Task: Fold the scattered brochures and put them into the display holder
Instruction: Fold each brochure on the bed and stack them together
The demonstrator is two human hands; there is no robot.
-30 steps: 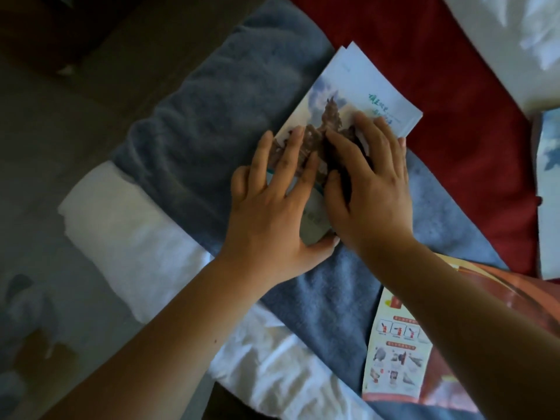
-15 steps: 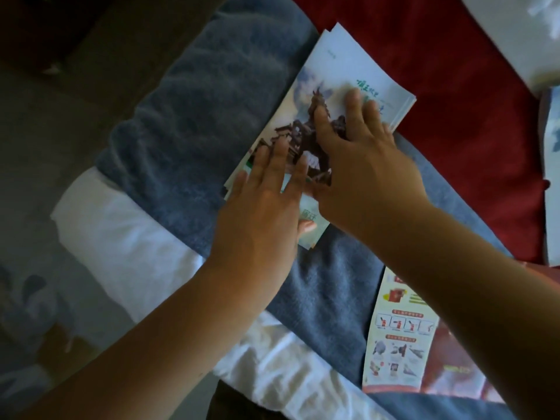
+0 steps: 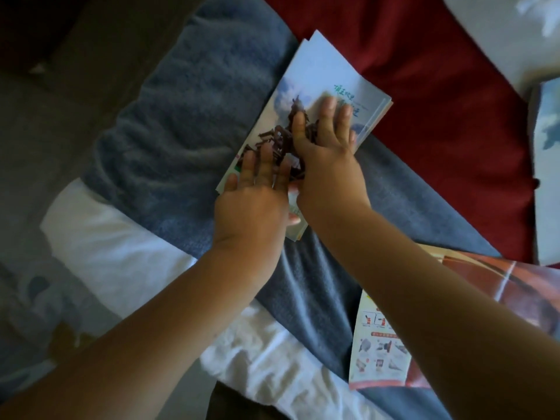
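Observation:
A folded brochure (image 3: 315, 77) with a sky and a dark building printed on it lies slantwise on the blue-grey blanket (image 3: 181, 122). My left hand (image 3: 254, 204) presses flat on its near end with straight fingers. My right hand (image 3: 327, 159) presses flat on its far half, fingertips near the green lettering. A red and orange brochure (image 3: 378, 353) lies unfolded at the lower right, partly under my right forearm. Another pale blue brochure (image 3: 548, 165) shows at the right edge. No display holder is in view.
A red cloth (image 3: 439, 95) covers the far right of the surface. White bedding (image 3: 115, 256) lies along the near left edge of the blanket, and a white patterned sheet (image 3: 500, 28) fills the top right corner. The dark floor is on the left.
My right hand has slid farther up the brochure toward its far end, and my left hand has slid back toward its near end, both still flat on it.

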